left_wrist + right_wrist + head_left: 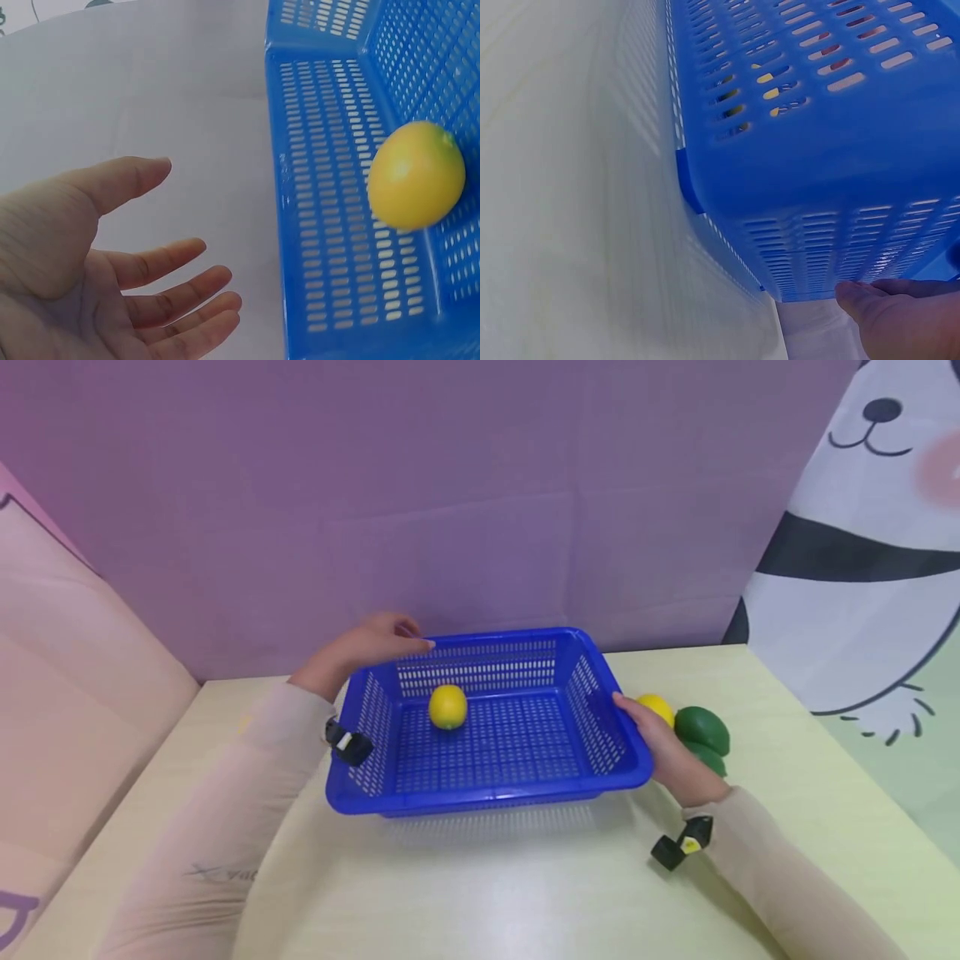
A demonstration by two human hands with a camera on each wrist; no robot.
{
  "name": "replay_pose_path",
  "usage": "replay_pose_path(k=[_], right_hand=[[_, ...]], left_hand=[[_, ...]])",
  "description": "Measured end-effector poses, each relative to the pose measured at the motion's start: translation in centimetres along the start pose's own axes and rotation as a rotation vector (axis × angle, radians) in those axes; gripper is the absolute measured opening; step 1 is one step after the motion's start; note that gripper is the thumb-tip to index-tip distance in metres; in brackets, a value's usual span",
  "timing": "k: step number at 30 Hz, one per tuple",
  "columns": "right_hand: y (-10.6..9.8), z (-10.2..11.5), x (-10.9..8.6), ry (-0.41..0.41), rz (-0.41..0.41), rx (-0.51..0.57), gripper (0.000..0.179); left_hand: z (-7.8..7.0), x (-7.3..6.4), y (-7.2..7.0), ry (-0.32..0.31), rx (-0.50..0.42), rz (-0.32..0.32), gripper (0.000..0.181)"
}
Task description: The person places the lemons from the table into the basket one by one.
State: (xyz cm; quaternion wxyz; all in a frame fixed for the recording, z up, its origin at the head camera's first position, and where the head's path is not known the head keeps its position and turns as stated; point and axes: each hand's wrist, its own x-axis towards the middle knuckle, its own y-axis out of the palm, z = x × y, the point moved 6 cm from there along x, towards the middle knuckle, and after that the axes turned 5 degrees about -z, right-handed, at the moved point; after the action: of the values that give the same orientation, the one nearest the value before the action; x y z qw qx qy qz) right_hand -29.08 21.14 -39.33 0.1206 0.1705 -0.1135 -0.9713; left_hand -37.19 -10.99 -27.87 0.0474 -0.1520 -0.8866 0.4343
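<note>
Left hand point(378, 642), fingers spread, holds nothing, just beside the blue basket point(480, 799); right hand point(667, 750) seems to pinch the opposite rim. Yellow fruit point(447, 707) sits inside, right of left hand. One-sided grip could tip basket, rolling it; rightward swing could knock green pieces point(702, 731) beside right hand.

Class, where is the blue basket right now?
In the head view, the blue basket is near the centre, between the left hand and the right hand, which holds its right side; a yellow fruit lies inside.
</note>
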Motion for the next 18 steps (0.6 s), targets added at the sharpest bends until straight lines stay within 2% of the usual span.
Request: replay_pose_path(k=[3, 9, 18], right_hand=[[-0.1, -0.1, 0.0, 0.000, -0.002, -0.009, 0.069], [-0.2, -0.1, 0.0, -0.007, -0.012, -0.030, 0.070], [-0.2, -0.2, 0.0, -0.010, -0.009, -0.029, 0.067]], left_hand=[[0.3, -0.3, -0.7, 0.009, 0.004, 0.000, 0.051], [0.9, -0.9, -1.8, -0.020, 0.012, -0.019, 0.053], [2.0, -2.0, -2.8, -0.046, -0.005, -0.047, 0.053]])
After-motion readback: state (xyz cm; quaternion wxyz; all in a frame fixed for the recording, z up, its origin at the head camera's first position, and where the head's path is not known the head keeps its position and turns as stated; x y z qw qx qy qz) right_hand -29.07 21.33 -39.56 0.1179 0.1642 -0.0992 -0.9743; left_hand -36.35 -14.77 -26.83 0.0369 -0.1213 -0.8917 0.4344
